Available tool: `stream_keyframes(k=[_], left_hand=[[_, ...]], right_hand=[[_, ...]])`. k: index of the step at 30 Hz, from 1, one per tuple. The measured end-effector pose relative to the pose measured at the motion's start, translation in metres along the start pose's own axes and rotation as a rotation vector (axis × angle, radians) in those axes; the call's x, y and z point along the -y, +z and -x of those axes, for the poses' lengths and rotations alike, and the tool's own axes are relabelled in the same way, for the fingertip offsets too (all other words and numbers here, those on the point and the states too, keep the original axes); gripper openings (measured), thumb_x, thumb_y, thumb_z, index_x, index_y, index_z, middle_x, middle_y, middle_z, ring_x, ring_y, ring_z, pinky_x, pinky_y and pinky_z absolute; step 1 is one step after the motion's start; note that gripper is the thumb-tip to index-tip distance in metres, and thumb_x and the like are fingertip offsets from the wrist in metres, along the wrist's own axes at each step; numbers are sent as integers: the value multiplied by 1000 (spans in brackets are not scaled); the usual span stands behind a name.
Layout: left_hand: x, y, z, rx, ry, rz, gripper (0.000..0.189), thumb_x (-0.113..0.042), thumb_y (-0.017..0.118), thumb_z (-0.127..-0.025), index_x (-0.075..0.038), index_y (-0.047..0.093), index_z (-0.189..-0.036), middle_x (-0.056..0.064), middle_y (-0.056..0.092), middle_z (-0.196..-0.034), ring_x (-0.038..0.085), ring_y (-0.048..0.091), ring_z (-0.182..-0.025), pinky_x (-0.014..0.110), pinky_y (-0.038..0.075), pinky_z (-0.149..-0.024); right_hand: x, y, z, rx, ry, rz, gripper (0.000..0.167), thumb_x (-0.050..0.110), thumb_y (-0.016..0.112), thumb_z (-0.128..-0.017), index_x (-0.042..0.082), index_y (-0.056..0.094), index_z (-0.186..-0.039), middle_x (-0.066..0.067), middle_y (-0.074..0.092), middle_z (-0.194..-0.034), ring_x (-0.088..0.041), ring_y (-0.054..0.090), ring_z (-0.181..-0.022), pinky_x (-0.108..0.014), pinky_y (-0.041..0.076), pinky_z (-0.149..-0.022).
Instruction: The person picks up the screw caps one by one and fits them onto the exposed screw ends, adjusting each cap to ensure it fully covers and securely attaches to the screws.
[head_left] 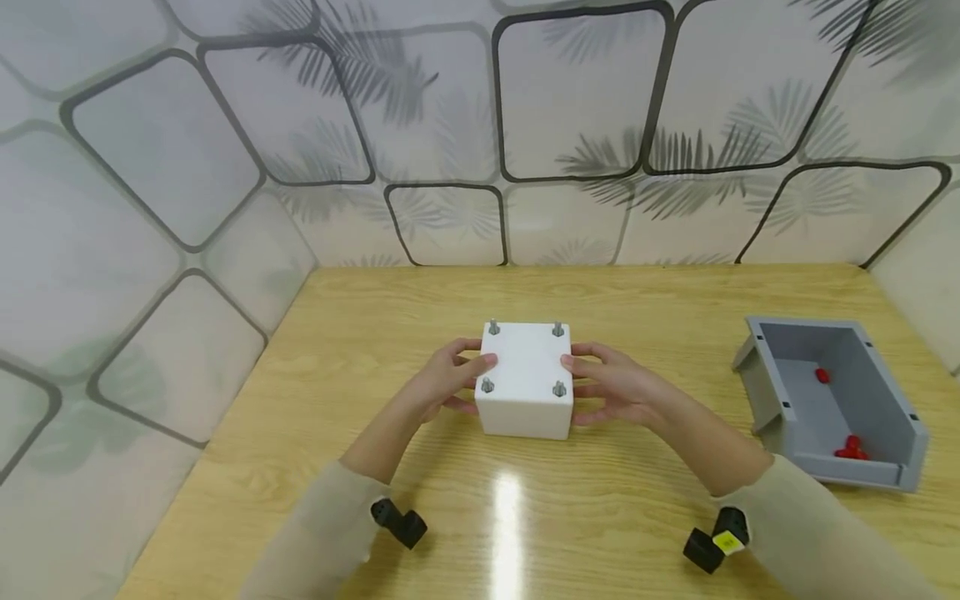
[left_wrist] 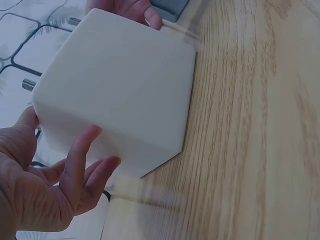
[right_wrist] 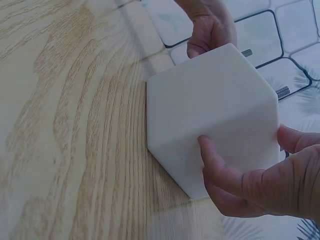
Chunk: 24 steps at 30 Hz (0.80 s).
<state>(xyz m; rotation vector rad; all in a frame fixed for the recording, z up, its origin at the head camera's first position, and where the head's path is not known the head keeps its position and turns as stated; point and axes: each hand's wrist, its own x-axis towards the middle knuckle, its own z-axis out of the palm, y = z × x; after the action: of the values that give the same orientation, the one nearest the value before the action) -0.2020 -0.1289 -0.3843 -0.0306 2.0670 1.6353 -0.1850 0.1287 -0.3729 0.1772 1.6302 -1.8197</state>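
A white box-shaped block [head_left: 525, 362] sits on the wooden table, with a metal bolt standing up near each corner of its top. My left hand [head_left: 448, 379] grips its left side, thumb on the top edge and fingers spread down the side wall. From the opposite side my right hand [head_left: 617, 385] holds it the same way, thumb at the top edge. In the left wrist view, fingertips press the side of the block [left_wrist: 120, 80], whose lower edge lies at the table surface. The right wrist view shows the block [right_wrist: 210, 100] between both hands too.
A grey plastic bin [head_left: 810, 417] stands on the table at the right, with a few small red pieces [head_left: 852, 448] inside. The wooden table [head_left: 390, 308] meets a patterned wall covering [head_left: 570, 108] at the back and left.
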Motion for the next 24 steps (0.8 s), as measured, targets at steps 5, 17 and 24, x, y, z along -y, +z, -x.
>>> stream_keyframes(k=[5,17,24], left_hand=[[-1,9,0,10,20,11,55,-34,62,-92,-13,41,-138,17,55,-116,26,65,-94,40,60,-64],[4,30,-1,50,43,36,56,-36,61,-92,-11,41,-138,18,54,-115,25,64,-91,41,60,-63],[-2,37,0,49,39,48,58,-36,61,-92,-11,38,-139,17,52,-115,25,65,-91,41,60,-63]], right_hand=[[-3,-8,7,8,-7,17,69,32,54,-96,11,14,-148,-19,33,-140,-37,38,-126,-54,50,-91],[-12,-23,23,15,-37,77,72,35,54,-96,7,12,-148,-21,34,-138,-36,46,-121,-53,54,-85],[-10,-30,26,18,-23,71,75,37,54,-96,8,9,-149,-21,33,-139,-35,46,-121,-54,53,-86]])
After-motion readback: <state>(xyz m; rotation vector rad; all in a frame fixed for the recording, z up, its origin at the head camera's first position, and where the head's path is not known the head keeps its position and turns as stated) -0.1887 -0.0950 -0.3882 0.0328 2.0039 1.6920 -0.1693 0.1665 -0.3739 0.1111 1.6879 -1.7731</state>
